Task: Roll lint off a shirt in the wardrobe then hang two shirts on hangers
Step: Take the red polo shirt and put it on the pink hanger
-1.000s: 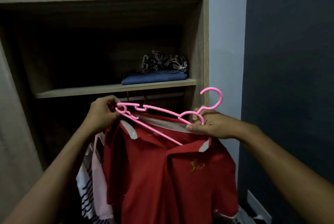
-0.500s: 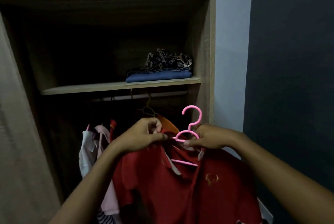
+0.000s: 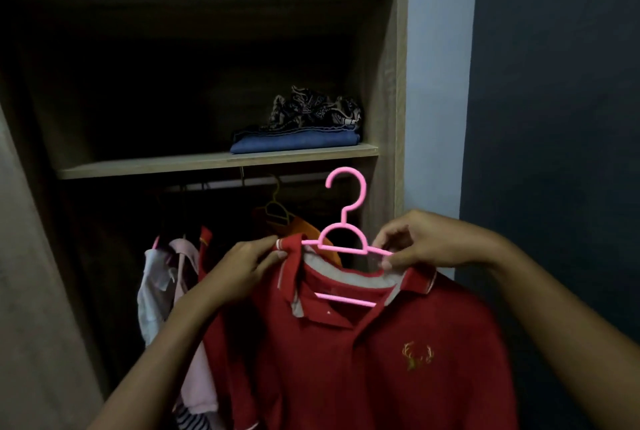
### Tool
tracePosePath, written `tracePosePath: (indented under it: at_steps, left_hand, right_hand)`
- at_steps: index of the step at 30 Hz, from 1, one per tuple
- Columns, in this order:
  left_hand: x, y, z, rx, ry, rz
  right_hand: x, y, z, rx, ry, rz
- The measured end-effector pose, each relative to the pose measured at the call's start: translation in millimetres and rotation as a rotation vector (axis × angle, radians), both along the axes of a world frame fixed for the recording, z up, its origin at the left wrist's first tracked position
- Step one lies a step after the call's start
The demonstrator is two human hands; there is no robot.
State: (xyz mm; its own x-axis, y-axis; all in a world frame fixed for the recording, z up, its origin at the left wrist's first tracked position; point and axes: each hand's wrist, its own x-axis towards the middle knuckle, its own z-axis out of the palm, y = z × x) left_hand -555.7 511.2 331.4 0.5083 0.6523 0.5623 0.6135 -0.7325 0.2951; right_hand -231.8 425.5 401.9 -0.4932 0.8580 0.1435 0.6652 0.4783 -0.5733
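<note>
A red polo shirt (image 3: pixel 363 360) with a gold antler emblem hangs in front of me on a pink plastic hanger (image 3: pixel 343 242), whose hook stands upright. My left hand (image 3: pixel 249 266) pinches the left side of the shirt's collar by the hanger's left arm. My right hand (image 3: pixel 426 239) grips the hanger's right arm together with the collar there. The hanger's lower bar shows inside the open neck.
The open wooden wardrobe (image 3: pixel 398 83) has a shelf (image 3: pixel 156 164) carrying folded clothes (image 3: pixel 301 128). Under the shelf runs a rail (image 3: pixel 214 185) with an orange garment on a hanger (image 3: pixel 301 225) and pale pink and white shirts (image 3: pixel 169 277). A dark wall (image 3: pixel 561 83) stands at right.
The hanger turned from tilted sideways to upright and slid inside the shirt's neck. Both hands dropped a little and now hold the collar ends spread over the hanger's arms.
</note>
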Motion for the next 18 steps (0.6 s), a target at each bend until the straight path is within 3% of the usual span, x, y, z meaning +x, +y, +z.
tracePosePath:
  at_steps: [6,10,12,15,18]
  left_hand:
    - [-3.6,9.8,3.0,-0.008,-0.054,-0.001]
    - [-8.7,22.0,2.1,-0.062,-0.08,0.017]
    - [-6.6,25.4,3.9,-0.09,-0.12,0.014]
    - [1.0,32.4,11.0,-0.306,-0.292,-0.085]
    - [17.6,47.9,11.9,-0.467,-0.456,-0.06]
  right_hand:
    - [18.1,-10.5,1.0,0.007,0.15,-0.067]
    - [29.9,-6.9,-10.2,0.004,-0.102,-0.2]
    - [30.1,-7.4,-12.4,-0.034,-0.057,-0.223]
    - [25.8,-10.3,-8.4,-0.119,0.067,-0.197]
    - [19.5,-7.3,-6.2,-0.151,0.036,-0.228]
